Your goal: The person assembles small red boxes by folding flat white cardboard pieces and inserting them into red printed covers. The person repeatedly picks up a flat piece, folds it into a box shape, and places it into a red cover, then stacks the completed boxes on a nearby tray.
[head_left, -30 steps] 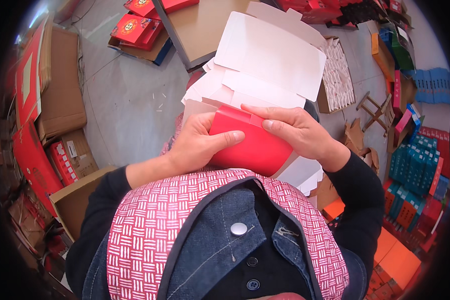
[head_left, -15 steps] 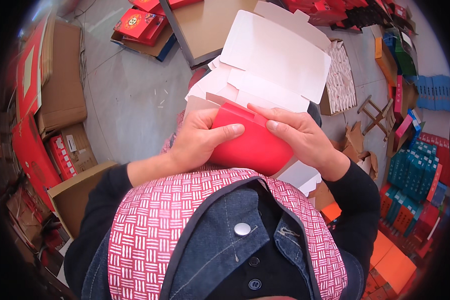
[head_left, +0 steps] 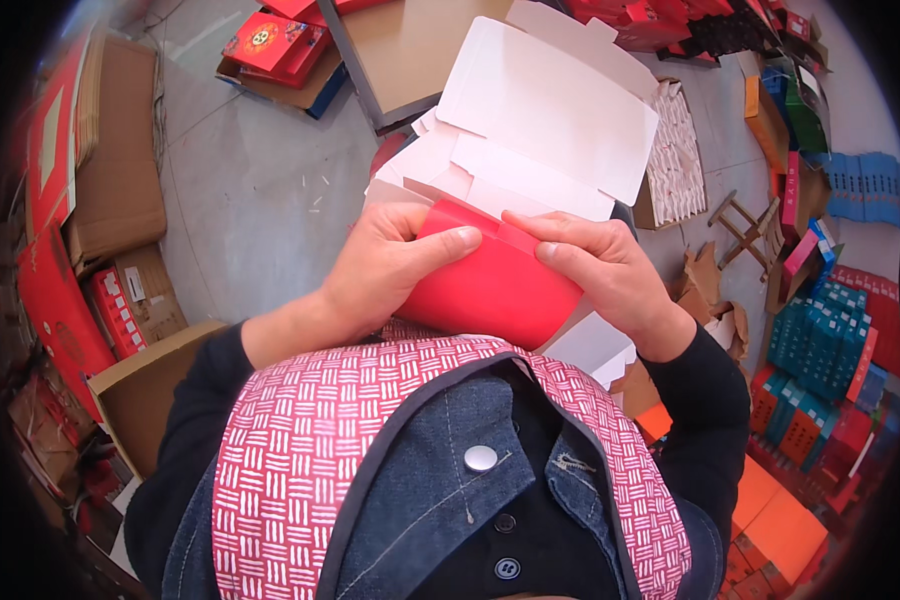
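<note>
Both my hands grip a red folded card sleeve or box blank [head_left: 500, 280] over my lap, its far edge bent over. My left hand [head_left: 375, 260] pinches its far left corner, thumb on top and fingers mostly hidden beneath. My right hand [head_left: 610, 270] closes on the far right edge, with thumb and index finger by the folded strip. Beyond the red card lies an unfolded white cardboard box [head_left: 550, 110], its flaps spread and partly under my hands. Another white card piece [head_left: 595, 350] shows beneath the red card at the right.
Brown cartons [head_left: 120, 150] and red packaging [head_left: 65, 310] stand at left. A stack of red boxes [head_left: 275, 50] sits far left on the floor. At right are a tray of white folded pieces [head_left: 675, 150], a wooden stool [head_left: 745, 235], teal boxes [head_left: 825, 335] and orange boxes [head_left: 775, 520].
The view has shifted slightly. My left thumb has slid a little toward the far edge of the red card; both hands keep their grip.
</note>
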The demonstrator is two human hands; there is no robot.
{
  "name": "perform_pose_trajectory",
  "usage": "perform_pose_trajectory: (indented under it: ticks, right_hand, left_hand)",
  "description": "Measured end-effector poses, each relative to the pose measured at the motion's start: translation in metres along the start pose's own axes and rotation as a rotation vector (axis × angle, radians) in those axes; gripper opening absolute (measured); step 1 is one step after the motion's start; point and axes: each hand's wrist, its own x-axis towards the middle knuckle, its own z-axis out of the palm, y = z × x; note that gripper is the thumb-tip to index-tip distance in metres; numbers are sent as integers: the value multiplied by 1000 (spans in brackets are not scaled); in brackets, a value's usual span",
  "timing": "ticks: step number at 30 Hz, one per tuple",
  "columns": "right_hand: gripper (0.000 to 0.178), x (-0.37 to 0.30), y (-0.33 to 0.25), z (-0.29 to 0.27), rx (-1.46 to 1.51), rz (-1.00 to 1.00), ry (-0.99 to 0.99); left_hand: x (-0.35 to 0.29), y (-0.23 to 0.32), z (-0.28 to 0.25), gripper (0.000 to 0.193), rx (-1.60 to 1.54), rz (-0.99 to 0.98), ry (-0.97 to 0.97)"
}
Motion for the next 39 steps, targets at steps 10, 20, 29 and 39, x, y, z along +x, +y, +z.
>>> perform_pose_trajectory:
  ticks: [10,20,29,39]
  right_hand:
    - [30,-6,2,16,-310,-225,139]
    - [32,-8,1,19,-345,-291,157]
    - [34,-13,4,12,-269,-285,62]
    - [35,-20,2,16,-444,-330,25]
  left_hand:
    - [-2,0,2,21,-11,-6,54]
    - [0,1,0,22,58,96,37]
    - [1,0,0,21,77,140,-22]
    - [3,-7,-5,19,166,214,-61]
